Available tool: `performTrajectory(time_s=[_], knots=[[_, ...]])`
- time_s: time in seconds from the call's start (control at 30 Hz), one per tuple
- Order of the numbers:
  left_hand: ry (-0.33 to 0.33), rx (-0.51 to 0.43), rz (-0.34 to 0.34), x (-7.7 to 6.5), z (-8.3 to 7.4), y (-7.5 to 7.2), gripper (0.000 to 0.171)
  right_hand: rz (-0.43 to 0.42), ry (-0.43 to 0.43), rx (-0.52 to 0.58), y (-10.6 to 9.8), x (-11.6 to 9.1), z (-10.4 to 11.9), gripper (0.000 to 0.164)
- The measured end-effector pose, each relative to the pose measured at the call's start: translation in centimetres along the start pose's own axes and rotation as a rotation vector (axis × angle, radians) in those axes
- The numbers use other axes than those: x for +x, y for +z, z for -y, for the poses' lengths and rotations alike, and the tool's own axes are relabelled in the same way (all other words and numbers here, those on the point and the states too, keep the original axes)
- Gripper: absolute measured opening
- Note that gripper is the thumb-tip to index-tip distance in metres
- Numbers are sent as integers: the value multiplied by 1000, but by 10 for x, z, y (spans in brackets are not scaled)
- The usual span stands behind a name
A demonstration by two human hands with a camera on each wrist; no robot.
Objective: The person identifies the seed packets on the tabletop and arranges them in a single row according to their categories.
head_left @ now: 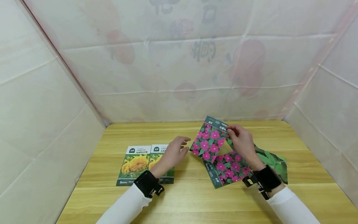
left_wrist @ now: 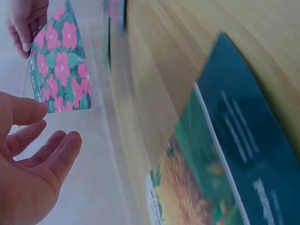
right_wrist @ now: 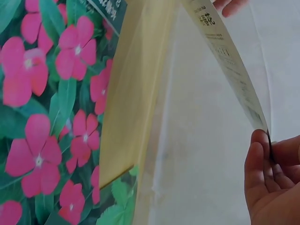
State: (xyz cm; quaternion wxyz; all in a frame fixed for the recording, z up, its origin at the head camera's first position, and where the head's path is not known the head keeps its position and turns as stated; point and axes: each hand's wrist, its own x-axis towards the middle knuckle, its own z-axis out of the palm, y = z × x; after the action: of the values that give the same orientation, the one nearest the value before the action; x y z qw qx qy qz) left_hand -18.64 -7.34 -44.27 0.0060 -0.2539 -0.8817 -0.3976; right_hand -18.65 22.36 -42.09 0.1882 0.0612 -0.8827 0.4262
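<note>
A seed packet with pink flowers [head_left: 208, 140] is held up off the table, tilted. My right hand [head_left: 242, 142] pinches its dark top edge between thumb and fingers; the right wrist view shows the packet's pale printed back [right_wrist: 229, 61]. Just left of it, my left hand [head_left: 174, 152] reaches toward the packet with fingers loosely spread and nothing in them; a gap shows between them. Under the right hand lies a second pink-flower packet [head_left: 227, 169]. Two yellow-flower packets [head_left: 137, 165] lie side by side at the left, the right one partly hidden by my left arm.
A packet with green leaves [head_left: 272, 161] lies at the right, partly beneath the right hand and the second pink packet. The wooden table [head_left: 190, 202] meets pale fabric walls [head_left: 179, 81] at the back and both sides.
</note>
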Motion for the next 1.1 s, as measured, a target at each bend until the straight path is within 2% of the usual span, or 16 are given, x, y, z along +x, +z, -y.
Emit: performTrajectory(time_s=[0.17, 0.27, 0.3, 0.37, 0.47, 0.5, 0.53, 0.6, 0.73, 0.83, 1.0, 1.1], knots=[[-100, -240, 16, 2, 3, 0, 42, 27, -28, 87, 4, 1, -2, 24], [-145, -314, 22, 2, 4, 0, 42, 52, -34, 121, 7, 1, -2, 25], [-156, -331, 23, 1, 3, 0, 42, 67, -46, 163, 11, 3, -17, 26], [-173, -357, 18, 1, 3, -1, 41, 81, -61, 183, 17, 6, -33, 27], [-183, -375, 9, 0, 4, 0, 38, 82, -78, 204, 20, 5, -35, 29], [-186, -376, 8, 0, 5, 0, 37, 80, -82, 206, 20, 5, -34, 28], [-188, -377, 7, 0, 6, 1, 35, 71, -70, 172, 17, 2, -18, 28], [-189, -376, 6, -1, 8, 2, 32, 69, -68, 176, 13, -1, -1, 28], [-195, -386, 3, -4, 10, 5, 26, 72, -66, 162, 16, -1, 0, 29], [-197, -410, -3, -7, 11, 7, 23, 73, -66, 161, 27, 5, -25, 37], [-202, -430, -32, -10, 11, 7, 21, 62, -27, 163, 56, 13, -93, 49], [-209, -433, -48, -12, 11, 7, 20, 64, 5, 194, 66, 13, -109, 52]])
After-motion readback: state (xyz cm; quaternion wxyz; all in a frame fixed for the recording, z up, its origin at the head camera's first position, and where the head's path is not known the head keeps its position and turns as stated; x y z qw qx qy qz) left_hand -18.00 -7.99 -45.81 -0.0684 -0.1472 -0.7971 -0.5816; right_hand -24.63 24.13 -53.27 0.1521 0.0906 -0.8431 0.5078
